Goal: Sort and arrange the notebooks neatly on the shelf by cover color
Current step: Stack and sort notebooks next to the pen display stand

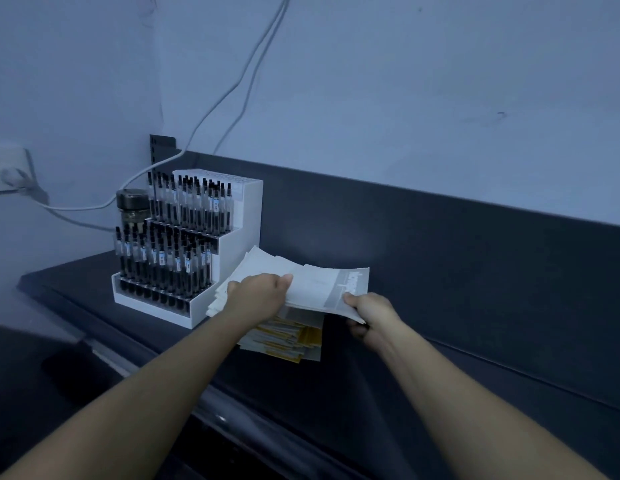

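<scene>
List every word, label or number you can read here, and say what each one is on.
Nothing can be quoted with confidence.
White notebook, grey band at its right end: one bold dark word printed sideways, too blurred to read.
Pens in the white rack: small barrel labels, too small to read.
Yellow notebooks: no legible text.
Jar: no text visible.

Dim, bluish light lies over a pale wall (370, 81) that meets another at a corner on the left, where a socket (10, 168) sits (its plug is blurred). Two pale cables (275, 26) hang down the wall toward a dark shelf (319, 410) with a dark upright back panel (440, 244). At the shelf's left end stands a white tiered pen stand (242, 220), a lidded jar (132, 206) behind it.
</scene>
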`<state>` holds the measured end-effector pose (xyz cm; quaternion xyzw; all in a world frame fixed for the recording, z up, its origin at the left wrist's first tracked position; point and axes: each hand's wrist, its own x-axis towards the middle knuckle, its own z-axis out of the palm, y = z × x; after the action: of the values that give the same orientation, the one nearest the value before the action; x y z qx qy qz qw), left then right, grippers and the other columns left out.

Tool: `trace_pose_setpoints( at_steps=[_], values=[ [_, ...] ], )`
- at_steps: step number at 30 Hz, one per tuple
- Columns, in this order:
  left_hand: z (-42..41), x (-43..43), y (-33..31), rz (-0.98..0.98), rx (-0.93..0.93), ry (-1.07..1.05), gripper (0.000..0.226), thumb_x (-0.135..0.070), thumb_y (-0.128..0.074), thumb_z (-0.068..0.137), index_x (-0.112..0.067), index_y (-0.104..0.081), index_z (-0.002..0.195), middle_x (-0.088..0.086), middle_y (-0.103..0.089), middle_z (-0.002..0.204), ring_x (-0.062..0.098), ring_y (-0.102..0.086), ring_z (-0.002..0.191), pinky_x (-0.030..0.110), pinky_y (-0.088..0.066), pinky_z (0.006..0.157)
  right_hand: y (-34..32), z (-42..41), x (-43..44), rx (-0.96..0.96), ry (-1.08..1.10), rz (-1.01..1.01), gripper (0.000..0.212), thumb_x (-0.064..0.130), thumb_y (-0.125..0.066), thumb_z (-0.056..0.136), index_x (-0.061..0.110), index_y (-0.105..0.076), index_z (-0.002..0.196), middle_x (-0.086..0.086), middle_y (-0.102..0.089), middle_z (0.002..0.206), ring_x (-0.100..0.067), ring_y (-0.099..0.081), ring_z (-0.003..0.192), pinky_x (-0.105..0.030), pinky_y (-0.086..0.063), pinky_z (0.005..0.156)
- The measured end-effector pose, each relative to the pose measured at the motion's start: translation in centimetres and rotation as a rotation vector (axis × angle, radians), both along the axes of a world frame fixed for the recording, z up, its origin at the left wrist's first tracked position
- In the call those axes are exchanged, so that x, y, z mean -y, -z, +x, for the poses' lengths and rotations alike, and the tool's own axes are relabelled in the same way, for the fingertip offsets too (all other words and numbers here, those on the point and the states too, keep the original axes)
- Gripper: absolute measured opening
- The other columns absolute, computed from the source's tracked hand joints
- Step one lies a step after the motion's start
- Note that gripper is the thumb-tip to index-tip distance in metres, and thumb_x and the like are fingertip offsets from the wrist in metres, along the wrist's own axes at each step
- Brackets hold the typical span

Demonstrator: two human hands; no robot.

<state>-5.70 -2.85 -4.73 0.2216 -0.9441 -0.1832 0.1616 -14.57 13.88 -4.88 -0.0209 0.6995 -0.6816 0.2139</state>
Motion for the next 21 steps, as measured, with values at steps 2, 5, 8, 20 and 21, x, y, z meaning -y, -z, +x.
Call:
trace_pose_setpoints(
  at_steps=[2,5,8,20,21],
  values=[
    [0.2,-0.4,-0.3,0.006,0.038,-0.013,0.057,-0.046,-0.017,0.102,-0.012,-0.063,0.102,0.008,-0.063,0.111,0.027,-0.053,0.109,0.043,-0.026,0.100,-0.1,0.4,-0.4,-0.022,0.016,-0.015,0.007,0.009,-0.054,0.096,0.010,-0.050,0.090,-0.007,-0.052,0.071,-0.014,-0.038,0.048,-0.011,-0.023,0.029],
    [0.2,-0.5,-0.4,0.027,0.135,-0.034,0.060,-0.047,-0.016,0.102,-0.010,-0.061,0.114,0.007,-0.062,0.118,0.027,-0.051,0.114,0.044,-0.026,0.102,-0.2,1.1,-0.3,-0.059,0.027,-0.004,0.007,0.011,-0.055,0.096,0.011,-0.050,0.091,-0.008,-0.056,0.076,-0.014,-0.040,0.047,-0.012,-0.023,0.029],
    [0.3,-0.3,-0.5,0.057,0.174,-0.059,0.057,-0.047,-0.018,0.102,-0.011,-0.058,0.120,0.008,-0.059,0.126,0.029,-0.047,0.122,0.046,-0.024,0.105,0.0,1.5,0.5,-0.081,0.024,0.032,0.007,0.014,-0.057,0.095,0.011,-0.051,0.094,-0.008,-0.059,0.083,-0.016,-0.046,0.054,-0.016,-0.028,0.031],
    [-0.7,2.6,0.0,0.270,0.074,-0.063,0.029,-0.022,-0.040,0.096,-0.013,-0.038,0.069,0.009,-0.050,0.080,0.028,-0.049,0.084,0.028,-0.035,0.065,1.3,-0.6,4.9,-0.108,0.026,0.062,0.023,0.015,-0.062,0.092,0.007,-0.055,0.112,-0.011,-0.063,0.109,-0.029,-0.062,0.094,-0.039,-0.055,0.076],
    [-0.7,2.6,-0.2,0.295,0.068,-0.065,0.030,-0.021,-0.042,0.096,-0.013,-0.035,0.067,0.008,-0.044,0.076,0.025,-0.044,0.079,0.027,-0.030,0.059,1.6,-0.8,5.2,-0.127,0.033,0.104,0.025,0.016,-0.062,0.091,0.006,-0.056,0.113,-0.011,-0.064,0.111,-0.029,-0.062,0.097,-0.041,-0.055,0.083]
  ],
)
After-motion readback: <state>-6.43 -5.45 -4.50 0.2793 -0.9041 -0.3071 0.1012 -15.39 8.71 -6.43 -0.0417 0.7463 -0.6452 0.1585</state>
